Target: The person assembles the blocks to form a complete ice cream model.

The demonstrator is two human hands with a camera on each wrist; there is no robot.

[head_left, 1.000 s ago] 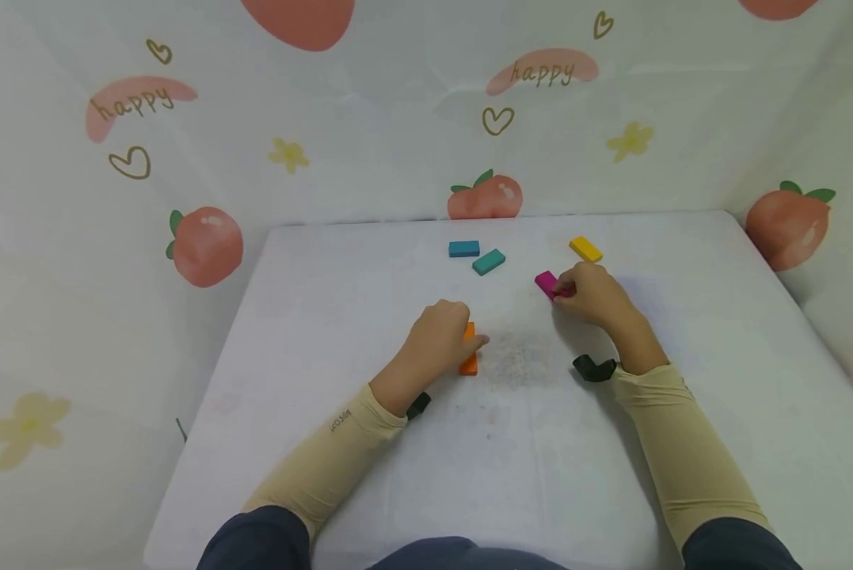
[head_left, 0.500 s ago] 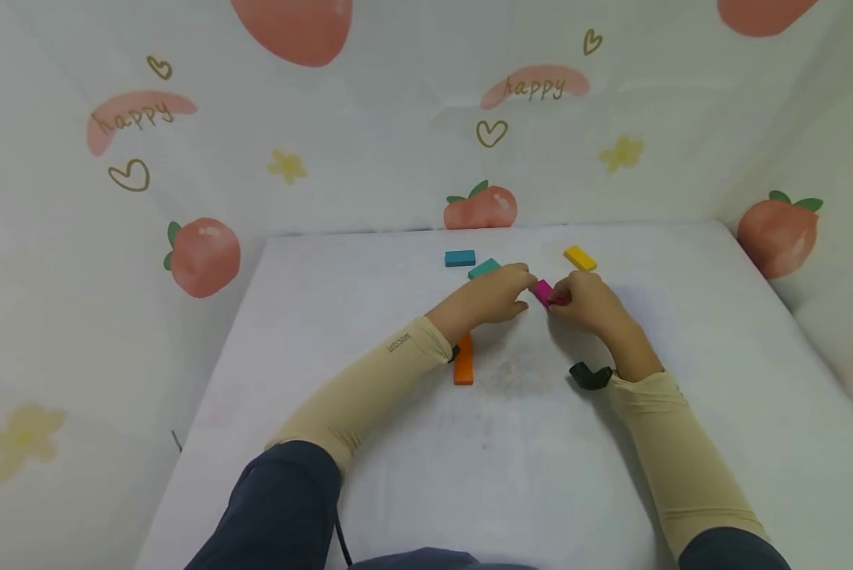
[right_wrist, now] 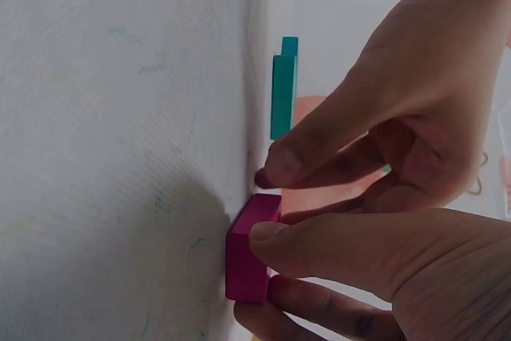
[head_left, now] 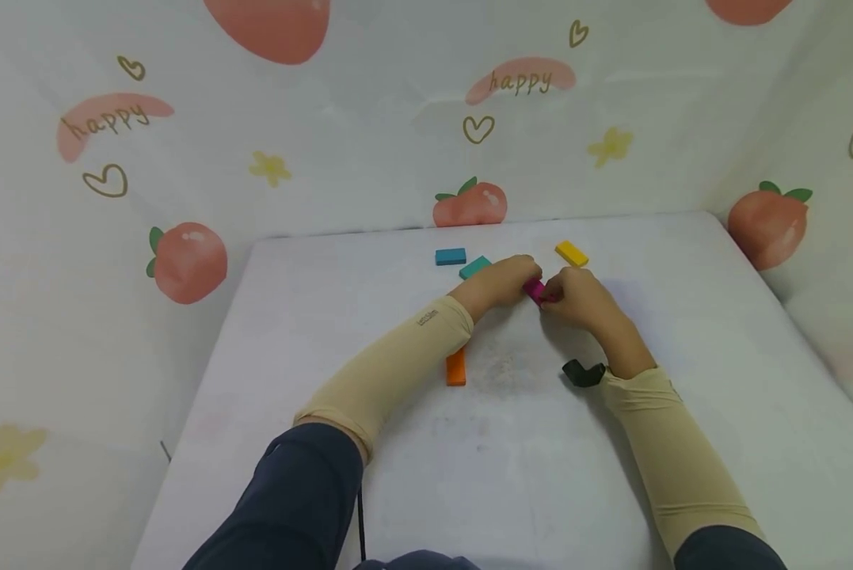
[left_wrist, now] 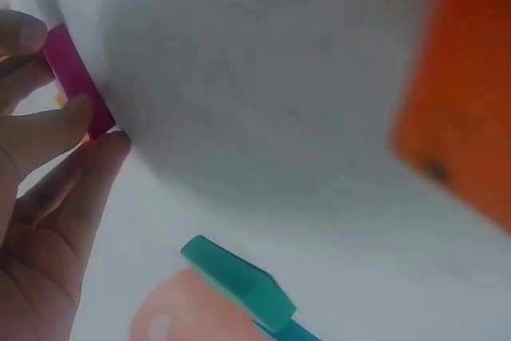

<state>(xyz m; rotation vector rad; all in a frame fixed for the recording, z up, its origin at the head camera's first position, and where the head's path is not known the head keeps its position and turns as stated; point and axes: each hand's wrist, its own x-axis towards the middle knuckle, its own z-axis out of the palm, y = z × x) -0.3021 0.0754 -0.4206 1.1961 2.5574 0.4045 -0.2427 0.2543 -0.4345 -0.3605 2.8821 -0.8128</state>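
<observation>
Right hand: fingers pinching the magenta rectangular block | Left hand: fingers at the block's other end (whether gripping, cannot tell) | Magenta block: between both hands, on or just above the white surface | Yellow block: just beyond right hand | Orange block: partly hidden by left sleeve

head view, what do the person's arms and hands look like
The left hand and right hand wear no gloves. There are tan sleeves, small dark lettering by the left cuff, and dark navy sleeves higher up. A black angular piece juts out at the right cuff; a thin black cable shows near the left navy sleeve.
</observation>
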